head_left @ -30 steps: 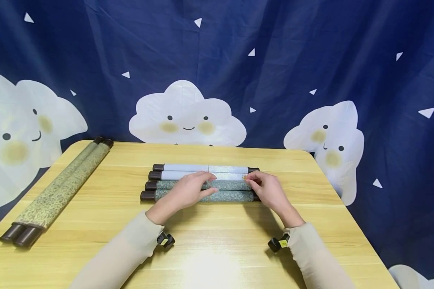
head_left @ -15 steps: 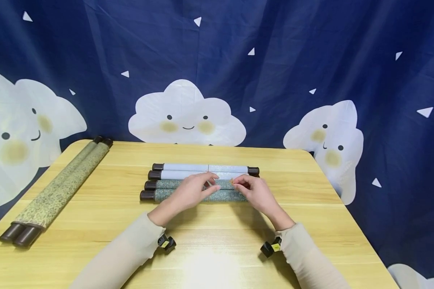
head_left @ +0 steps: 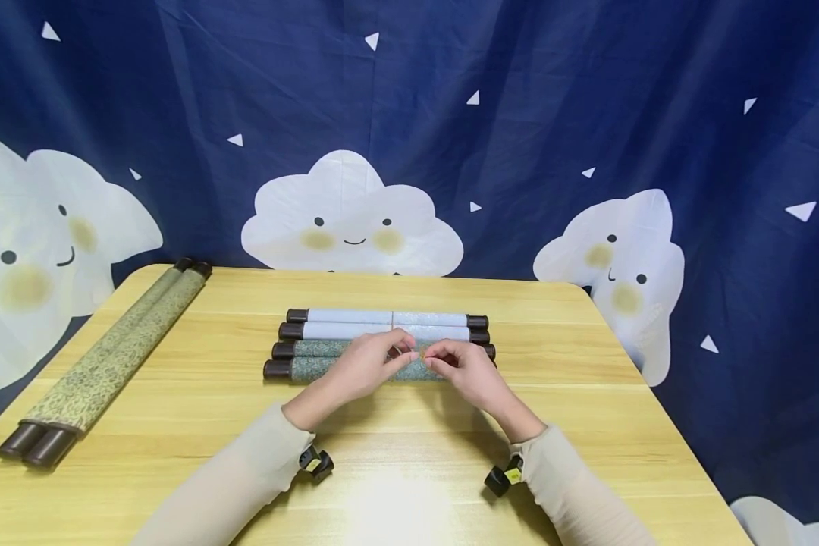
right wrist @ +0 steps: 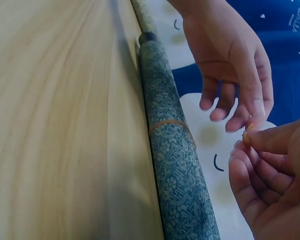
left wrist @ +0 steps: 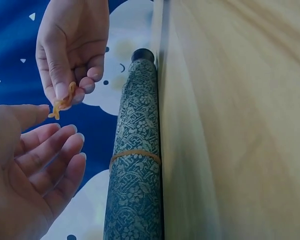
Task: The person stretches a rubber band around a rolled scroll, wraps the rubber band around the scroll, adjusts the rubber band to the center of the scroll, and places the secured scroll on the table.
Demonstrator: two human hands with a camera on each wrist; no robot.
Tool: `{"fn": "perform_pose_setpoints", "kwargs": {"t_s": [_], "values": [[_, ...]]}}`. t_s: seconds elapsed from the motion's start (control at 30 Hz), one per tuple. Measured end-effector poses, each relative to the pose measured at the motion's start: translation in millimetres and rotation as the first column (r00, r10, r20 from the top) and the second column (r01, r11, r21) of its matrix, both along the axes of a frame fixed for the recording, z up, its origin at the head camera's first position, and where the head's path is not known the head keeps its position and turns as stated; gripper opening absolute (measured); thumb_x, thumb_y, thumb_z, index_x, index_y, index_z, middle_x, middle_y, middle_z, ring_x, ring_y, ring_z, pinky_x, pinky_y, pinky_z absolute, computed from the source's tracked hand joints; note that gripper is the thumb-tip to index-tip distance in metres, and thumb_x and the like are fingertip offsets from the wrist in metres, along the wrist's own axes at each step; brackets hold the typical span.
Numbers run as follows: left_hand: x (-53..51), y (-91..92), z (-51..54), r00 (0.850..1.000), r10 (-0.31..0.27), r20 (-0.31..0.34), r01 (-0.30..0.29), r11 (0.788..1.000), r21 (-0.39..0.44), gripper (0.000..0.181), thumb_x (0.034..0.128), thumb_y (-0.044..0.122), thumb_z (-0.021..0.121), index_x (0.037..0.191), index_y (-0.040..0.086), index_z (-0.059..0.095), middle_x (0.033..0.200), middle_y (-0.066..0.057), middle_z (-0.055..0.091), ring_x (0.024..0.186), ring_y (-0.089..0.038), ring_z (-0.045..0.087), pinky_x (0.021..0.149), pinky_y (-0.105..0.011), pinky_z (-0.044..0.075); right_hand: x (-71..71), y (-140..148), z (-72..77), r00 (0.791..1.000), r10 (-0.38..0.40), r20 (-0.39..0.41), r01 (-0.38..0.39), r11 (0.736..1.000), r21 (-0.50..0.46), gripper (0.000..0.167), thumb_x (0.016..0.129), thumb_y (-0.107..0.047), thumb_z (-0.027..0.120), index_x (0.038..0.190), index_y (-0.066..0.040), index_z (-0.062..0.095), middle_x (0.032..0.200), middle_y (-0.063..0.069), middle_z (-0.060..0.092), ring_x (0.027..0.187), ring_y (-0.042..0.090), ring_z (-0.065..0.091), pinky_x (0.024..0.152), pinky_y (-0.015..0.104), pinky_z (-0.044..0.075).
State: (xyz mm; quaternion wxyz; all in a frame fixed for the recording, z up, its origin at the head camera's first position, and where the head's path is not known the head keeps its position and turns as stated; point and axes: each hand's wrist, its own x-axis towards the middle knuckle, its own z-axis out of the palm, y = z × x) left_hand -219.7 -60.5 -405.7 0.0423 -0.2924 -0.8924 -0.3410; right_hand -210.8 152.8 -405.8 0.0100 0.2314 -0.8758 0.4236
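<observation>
- The right hand (head_left: 467,368) pinches a small twisted amber rubber band (left wrist: 63,103) between thumb and fingertips; the band pokes out past the fingertips toward the other hand.
- The left hand (head_left: 368,362) faces it, fingers loosely bent and spread away from the thumb; its thumb tip is just beside the band, and whether it touches cannot be told; the two hands nearly meet.
- In the head view the band shows over two rolled teal scrolls with a pale floral pattern (head_left: 314,369) and dark brown end knobs; these lie side by side across the table; a thin tan band (left wrist: 135,153) rings the nearer one.
- Just beyond them lie two pale bluish-white scrolls (head_left: 337,331), parallel, with similar dark knobs; a thin line crosses them near the middle.
- Each wrist, at the cuff of a cream sleeve (head_left: 239,462), carries a small black device with a yellow label (head_left: 316,462).
- At the table's left edge, well apart, two longer olive-yellow patterned scrolls (head_left: 119,345) lie together, slanting away.
- All rest on a light wood-grain table (head_left: 382,432); behind it hangs a navy curtain (head_left: 519,68) printed with smiling white clouds (head_left: 355,197) and small white triangles.
</observation>
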Motion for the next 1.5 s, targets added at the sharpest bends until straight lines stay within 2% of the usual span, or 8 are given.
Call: {"fn": "perform_pose_setpoints", "kwargs": {"t_s": [0.3, 0.57, 0.83, 1.07, 1.33, 1.5], "values": [[1.1, 1.3, -2.3, 1.0, -0.013, -0.003, 0.013, 1.0, 0.012, 0.015, 0.0961, 0.027, 0.064, 0.106, 0.016, 0.066, 0.094, 0.005, 0.07, 0.081, -0.006, 0.064, 0.073, -0.021, 0.053, 2.7, -5, -0.8, 1.0, 0.003, 0.019, -0.003, 1.0, -0.03, 0.007, 0.092, -0.013, 0.069, 0.097, -0.011, 0.073, 0.08, -0.005, 0.066, 0.068, 0.011, 0.057, 0.058, 0.024, 0.049], [2.1, 2.4, -3.0, 0.999, -0.041, 0.004, 0.041, 0.998, 0.042, 0.008, 0.0954, 0.021, 0.065, 0.101, 0.016, 0.064, 0.093, 0.004, 0.071, 0.082, -0.007, 0.065, 0.071, -0.019, 0.053, 5.8, -10, -5.8, 1.0, -0.009, 0.017, 0.009, 1.0, -0.019, 0.014, 0.087, -0.022, 0.075, 0.097, -0.012, 0.071, 0.086, -0.007, 0.068, 0.077, 0.009, 0.062, 0.07, 0.026, 0.054], [3.8, -0.7, -0.3, 0.997, -0.072, 0.04, 0.07, 0.996, 0.06, 0.006, 0.093, 0.016, 0.065, 0.095, 0.016, 0.06, 0.089, 0.005, 0.068, 0.079, -0.006, 0.063, 0.068, -0.019, 0.053, 7.0, -9, -5.2, 0.998, -0.039, -0.055, 0.037, 0.999, -0.033, 0.008, 0.093, -0.022, 0.069, 0.095, -0.016, 0.074, 0.086, -0.006, 0.07, 0.071, 0.01, 0.059, 0.062, 0.026, 0.051], [2.9, -3.7, 1.5, 0.994, -0.102, 0.04, 0.099, 0.993, 0.07, 0.013, 0.0888, 0.009, 0.067, 0.088, 0.018, 0.058, 0.088, 0.003, 0.067, 0.08, -0.008, 0.062, 0.069, -0.021, 0.054, 4.2, -4, -3.7, 0.997, -0.039, -0.072, 0.035, 0.998, -0.056, 0.008, 0.092, -0.019, 0.071, 0.096, -0.016, 0.076, 0.09, -0.007, 0.07, 0.074, 0.009, 0.06, 0.064, 0.026, 0.052], [-0.7, -6.3, 5.3, 0.996, -0.075, 0.056, 0.073, 0.996, 0.044, 0.008, 0.0899, 0.012, 0.068, 0.09, 0.017, 0.062, 0.087, 0.006, 0.068, 0.083, -0.008, 0.064, 0.075, -0.023, 0.054, 1.4, 6, 7.2, 0.996, -0.067, -0.065, 0.059, 0.99, -0.129, 0.004, 0.09, -0.009, 0.071, 0.092, -0.008, 0.075, 0.085, 0.0, 0.067, 0.072, 0.015, 0.059, 0.06, 0.025, 0.05], [0.2, -5.4, 8.0, 0.998, -0.058, 0.035, 0.057, 0.998, 0.016, 0.005, 0.0943, 0.018, 0.065, 0.099, 0.017, 0.064, 0.096, 0.003, 0.071, 0.09, -0.012, 0.066, 0.081, -0.029, 0.055, 1.8, 6, 9.6, 0.999, -0.035, 0.004, 0.036, 0.992, -0.123, 0.005, 0.092, -0.009, 0.069, 0.094, -0.008, 0.073, 0.084, 0.002, 0.066, 0.068, 0.013, 0.054, 0.057, 0.023, 0.045]]}}
